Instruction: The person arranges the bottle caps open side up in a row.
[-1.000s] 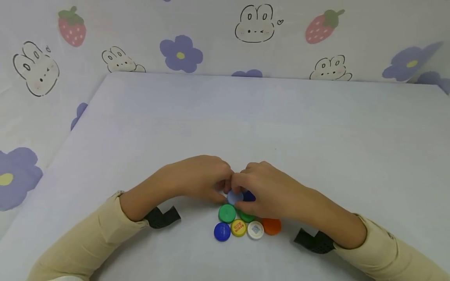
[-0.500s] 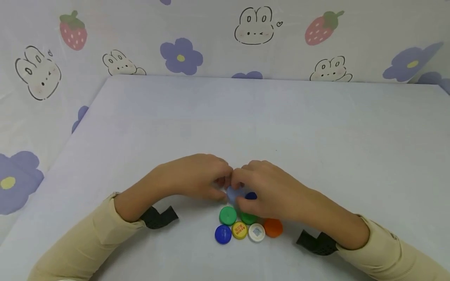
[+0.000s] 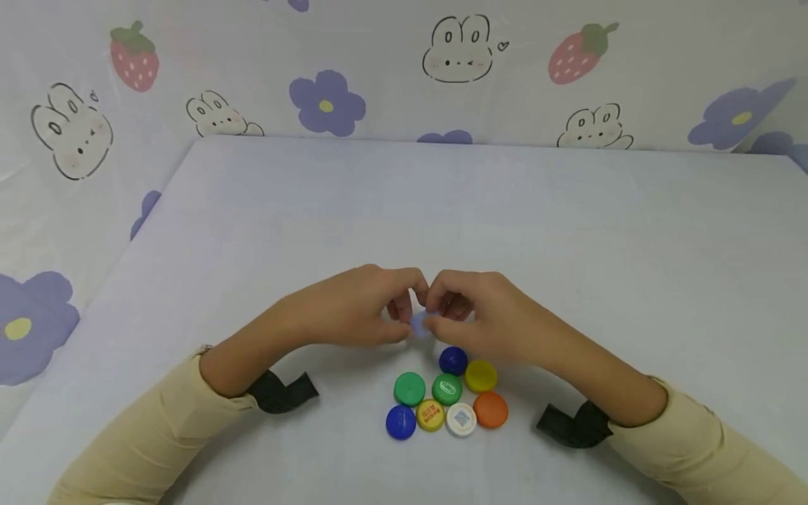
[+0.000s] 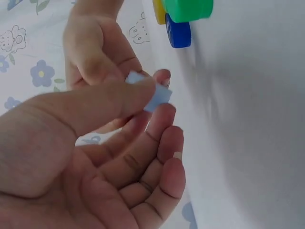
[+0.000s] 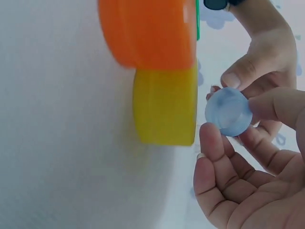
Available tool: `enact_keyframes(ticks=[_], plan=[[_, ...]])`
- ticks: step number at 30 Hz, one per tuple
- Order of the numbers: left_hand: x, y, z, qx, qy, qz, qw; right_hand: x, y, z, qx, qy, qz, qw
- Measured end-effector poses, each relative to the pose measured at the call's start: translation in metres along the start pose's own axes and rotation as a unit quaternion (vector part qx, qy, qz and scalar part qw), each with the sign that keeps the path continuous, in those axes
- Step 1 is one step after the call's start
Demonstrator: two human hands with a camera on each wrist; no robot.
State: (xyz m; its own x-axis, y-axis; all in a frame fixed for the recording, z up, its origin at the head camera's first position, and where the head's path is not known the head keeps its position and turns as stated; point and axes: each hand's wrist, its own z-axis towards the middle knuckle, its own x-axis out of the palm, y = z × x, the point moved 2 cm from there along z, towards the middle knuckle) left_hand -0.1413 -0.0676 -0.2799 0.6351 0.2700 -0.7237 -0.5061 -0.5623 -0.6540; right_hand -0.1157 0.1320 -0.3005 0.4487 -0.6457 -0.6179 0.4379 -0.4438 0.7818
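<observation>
A translucent light blue bottle cap (image 3: pixel 421 324) is raised off the table between both hands. In the right wrist view its round face (image 5: pixel 228 112) shows; the left wrist view has it edge-on (image 4: pixel 162 98). My left hand (image 3: pixel 353 308) pinches it with thumb and fingers from the left. From the right, my right hand (image 3: pixel 489 312) holds it between thumb and forefinger. Just nearer than the hands lie a dark blue cap (image 3: pixel 453 361) and a yellow cap (image 3: pixel 482 376). Two green caps sit beside them, one plain (image 3: pixel 409 389) and one with a white mark (image 3: pixel 447 388).
In the nearest row lie a blue cap (image 3: pixel 400 422), a printed yellow cap (image 3: pixel 431 415), a white cap (image 3: pixel 461 419) and an orange cap (image 3: pixel 491 409). All rest on a white table (image 3: pixel 480 210). Behind it hangs a patterned cloth (image 3: pixel 379 42).
The light blue cap has come up off the table, away from the dark blue cap, with both hands rising around it. The yellow cap and marked green cap are now uncovered.
</observation>
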Motion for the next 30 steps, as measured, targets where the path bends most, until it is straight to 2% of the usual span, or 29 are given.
enact_keyframes(ticks=[5, 8, 13, 17, 21, 24, 30], plan=[[-0.001, -0.001, 0.000, -0.017, -0.027, -0.019, 0.9993, -0.005, -0.009, 0.004, 0.023, -0.003, 0.048, 0.9986], [0.000, -0.001, 0.001, -0.019, -0.043, -0.018, 0.9987, -0.008, -0.014, 0.006, 0.047, 0.002, 0.094, 0.9945], [0.002, -0.001, 0.004, 0.003, -0.071, -0.024, 0.9972, -0.012, -0.023, 0.008, 0.102, -0.002, 0.163, 0.9814], [0.003, -0.001, 0.006, 0.021, -0.081, -0.051, 0.9952, -0.014, -0.027, 0.008, 0.144, -0.003, 0.201, 0.9689], [0.007, 0.001, 0.009, 0.012, -0.087, -0.071, 0.9936, -0.013, -0.029, 0.008, 0.169, -0.002, 0.225, 0.9598], [0.011, 0.001, 0.011, 0.004, -0.102, -0.058, 0.9931, -0.012, -0.029, 0.008, 0.165, 0.001, 0.230, 0.9591], [0.016, 0.002, 0.013, 0.013, -0.121, -0.033, 0.9920, -0.010, -0.029, 0.010, 0.171, 0.003, 0.224, 0.9593]])
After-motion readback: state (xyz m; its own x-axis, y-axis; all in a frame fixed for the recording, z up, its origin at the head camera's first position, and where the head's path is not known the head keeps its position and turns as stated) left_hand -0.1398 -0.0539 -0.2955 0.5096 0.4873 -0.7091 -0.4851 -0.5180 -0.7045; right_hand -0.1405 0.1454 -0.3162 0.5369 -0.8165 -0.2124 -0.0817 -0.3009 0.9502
